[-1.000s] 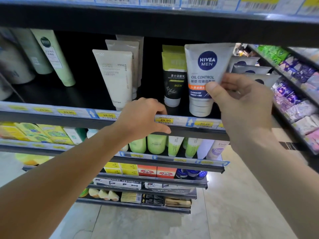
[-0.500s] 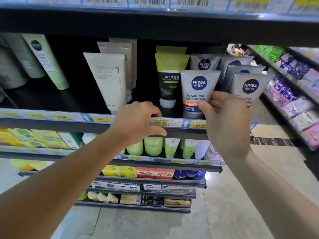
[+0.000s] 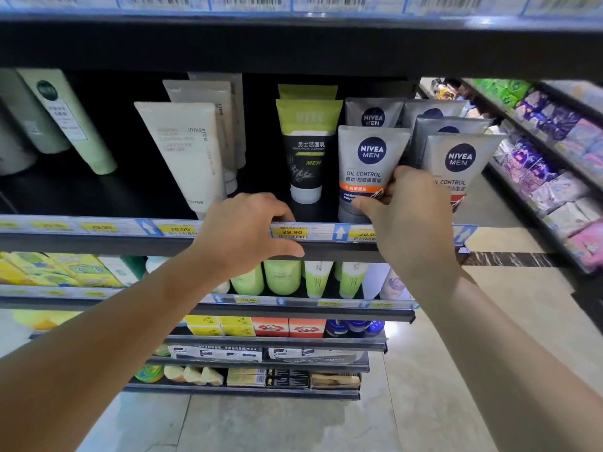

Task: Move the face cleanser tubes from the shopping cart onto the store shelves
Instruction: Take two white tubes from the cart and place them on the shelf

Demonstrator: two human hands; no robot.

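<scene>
Pinching Nivea tube (image 3: 368,164), right hand (image 3: 408,216); left hand (image 3: 241,233) gripping shelf edge (image 3: 98,238).

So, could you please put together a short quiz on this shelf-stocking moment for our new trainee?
1. True or false: the right hand grips a grey Nivea Men tube by its lower part.
2. What does the left hand hold? A) the shelf's price rail B) a white tube C) a shopping basket
3. What price does the yellow tag just right of the left hand show?
Key: 1 true; 2 A; 3 29.90.
</scene>
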